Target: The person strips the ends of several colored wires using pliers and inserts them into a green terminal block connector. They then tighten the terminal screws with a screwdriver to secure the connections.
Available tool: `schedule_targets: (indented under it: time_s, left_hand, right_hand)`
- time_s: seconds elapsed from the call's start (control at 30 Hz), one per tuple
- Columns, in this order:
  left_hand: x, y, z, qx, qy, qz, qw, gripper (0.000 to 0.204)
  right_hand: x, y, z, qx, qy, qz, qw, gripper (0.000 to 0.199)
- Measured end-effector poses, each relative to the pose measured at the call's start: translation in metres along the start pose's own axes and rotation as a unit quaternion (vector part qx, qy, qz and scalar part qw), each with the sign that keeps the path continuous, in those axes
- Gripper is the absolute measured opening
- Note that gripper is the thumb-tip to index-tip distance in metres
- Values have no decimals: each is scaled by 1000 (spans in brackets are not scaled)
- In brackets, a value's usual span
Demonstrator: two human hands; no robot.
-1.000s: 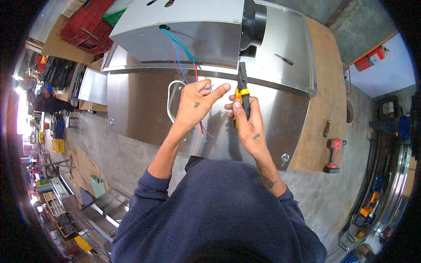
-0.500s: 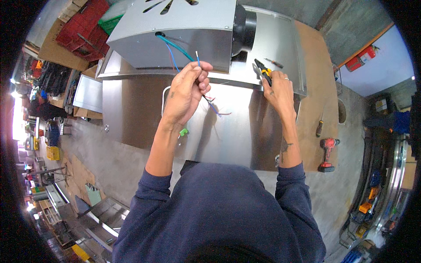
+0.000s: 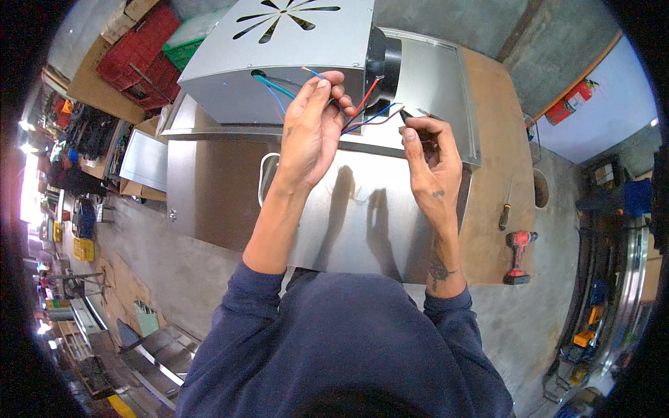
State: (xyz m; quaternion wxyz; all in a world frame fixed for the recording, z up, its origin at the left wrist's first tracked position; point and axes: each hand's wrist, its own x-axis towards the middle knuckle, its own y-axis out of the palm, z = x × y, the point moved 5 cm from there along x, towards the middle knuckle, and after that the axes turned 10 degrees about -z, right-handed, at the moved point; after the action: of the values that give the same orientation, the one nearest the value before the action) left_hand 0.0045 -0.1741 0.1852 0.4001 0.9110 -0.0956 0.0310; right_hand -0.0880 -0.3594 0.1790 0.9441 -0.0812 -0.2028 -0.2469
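A blue wire (image 3: 313,72) with a bare copper tip is pinched between the thumb and forefinger of the left hand (image 3: 306,136), in front of the grey metal box (image 3: 272,108). That hand's grip is drawn closely together, its other fingers curled. From beyond it a red wire (image 3: 365,102), a second blue wire (image 3: 373,117) and a brown wire (image 3: 382,122) fan out to the right, the last two ending just beside the right hand (image 3: 435,164). The right grip is partly curled, thumb and forefinger bent toward each other; whether it has hold of anything I cannot tell. A dark tool tip (image 3: 404,117) shows beside its fingertips.

A green cable (image 3: 276,86) comes out of a hole in the box and passes behind the left hand. Petal-shaped slots pierce the box's top, and a black round collar (image 3: 390,66) juts from its right side. Nearer the person, a white cable (image 3: 262,180) loops over the shiny metal panel (image 3: 216,181). On the wooden table (image 3: 484,209) to the right lie a screwdriver (image 3: 504,217) and a red drill (image 3: 518,256).
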Motion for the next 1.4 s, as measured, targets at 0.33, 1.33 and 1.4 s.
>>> schedule_targets:
  time_s: [0.33,1.33,1.4]
  left_hand:
    - [9,12,0,-21,11,-2,1000,25]
    - [3,-9,-26,-63,-54,-48,995,33]
    - [-5,-9,-36,-20,-56,-45,997,34]
  right_hand:
    - [17,18,17,220,78,-25,972,33]
    - [3,79,5,297,99,93,945,21]
    - [-4,83,9,279,97,121,948,24]
